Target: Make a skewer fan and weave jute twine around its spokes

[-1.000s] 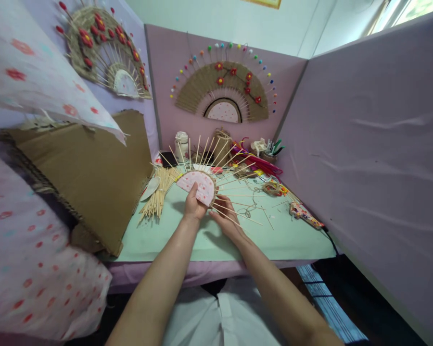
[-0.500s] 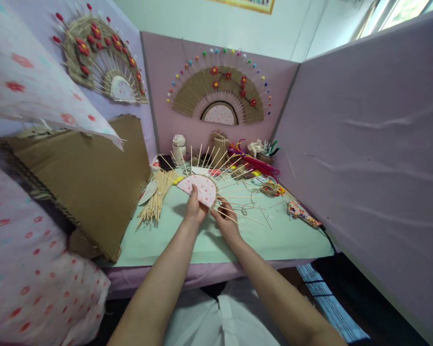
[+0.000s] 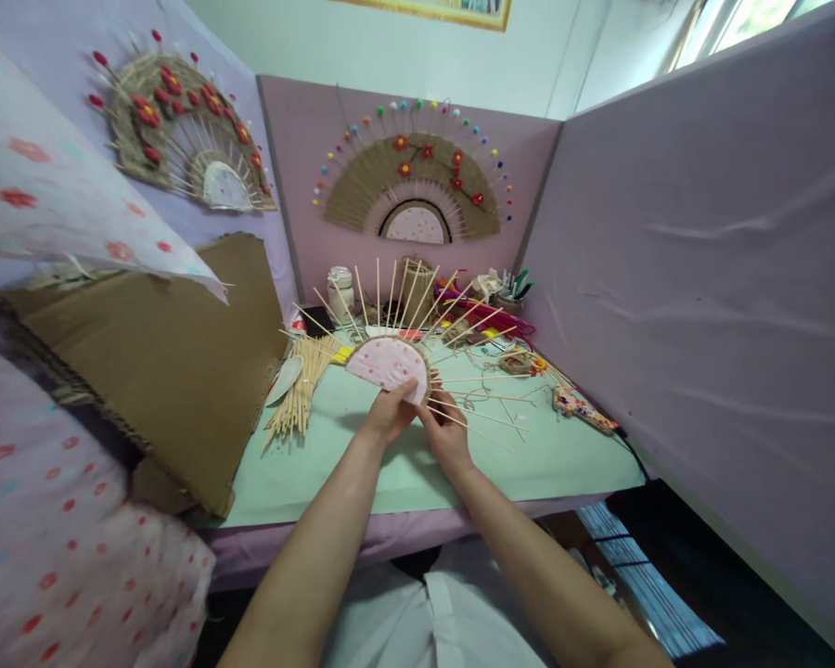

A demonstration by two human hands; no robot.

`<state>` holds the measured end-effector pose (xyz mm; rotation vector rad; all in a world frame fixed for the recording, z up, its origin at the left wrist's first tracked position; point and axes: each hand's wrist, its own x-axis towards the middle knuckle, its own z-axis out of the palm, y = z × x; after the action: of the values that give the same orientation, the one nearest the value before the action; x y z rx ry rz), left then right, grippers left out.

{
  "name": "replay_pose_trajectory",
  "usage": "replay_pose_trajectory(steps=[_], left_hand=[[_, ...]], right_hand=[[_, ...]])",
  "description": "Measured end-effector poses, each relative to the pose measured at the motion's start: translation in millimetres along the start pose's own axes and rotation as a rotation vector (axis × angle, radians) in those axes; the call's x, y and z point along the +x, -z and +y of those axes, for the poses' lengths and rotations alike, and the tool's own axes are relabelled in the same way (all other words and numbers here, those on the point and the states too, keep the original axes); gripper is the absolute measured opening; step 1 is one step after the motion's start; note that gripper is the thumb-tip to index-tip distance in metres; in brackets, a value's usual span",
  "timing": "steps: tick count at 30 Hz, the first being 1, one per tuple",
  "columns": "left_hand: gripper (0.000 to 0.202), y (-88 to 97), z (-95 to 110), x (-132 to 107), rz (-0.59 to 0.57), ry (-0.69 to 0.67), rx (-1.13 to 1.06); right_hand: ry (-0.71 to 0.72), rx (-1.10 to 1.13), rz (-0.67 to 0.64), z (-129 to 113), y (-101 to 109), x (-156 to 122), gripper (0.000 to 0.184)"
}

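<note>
A half-round fan base (image 3: 382, 360) covered in pink flowered cloth is held above the table, with thin wooden sticks (image 3: 417, 295) spreading from its curved edge. My left hand (image 3: 391, 413) grips its lower right corner, thumb on the cloth and fingers behind. At the right end of the curved edge, my right hand (image 3: 449, 429) pinches near the lowest sticks, its fingers partly behind them. A bundle of loose sticks (image 3: 301, 390) lies to the left of the fan base, beside a white oval piece (image 3: 285, 378).
A glue gun (image 3: 584, 410) with a cable rests at the right edge. Twine (image 3: 515, 362), a white jar (image 3: 340, 292) and a pen pot (image 3: 509, 299) stand or lie at the back. Cardboard (image 3: 153, 362) leans at left. A finished fan (image 3: 368, 190) hangs on the back panel.
My left hand has shifted right along the fan base's straight edge, toward my right hand. The fan base has turned slightly, and the whole view has moved a little.
</note>
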<state>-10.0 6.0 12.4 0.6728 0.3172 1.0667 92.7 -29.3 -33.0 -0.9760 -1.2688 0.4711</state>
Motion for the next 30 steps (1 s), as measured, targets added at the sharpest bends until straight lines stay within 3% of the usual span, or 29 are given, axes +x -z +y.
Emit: replay_pose_trajectory(steps=[7,25,30], left_hand=[[0.023,1.2,3,2,0.100,-0.066,-0.119],[0.023,-3.3,7,-1,0.099,-0.043,-0.142],[0.022,-2.9,9,-1,0.114,-0.029,-0.137]], right_hand=[[0.003,0.041,0.025,9,-2,-1,0.033],[-0.125,0.135,0.012,-18,3,0,0.030],[-0.157,0.090,-0.063,-18,11,2,0.032]])
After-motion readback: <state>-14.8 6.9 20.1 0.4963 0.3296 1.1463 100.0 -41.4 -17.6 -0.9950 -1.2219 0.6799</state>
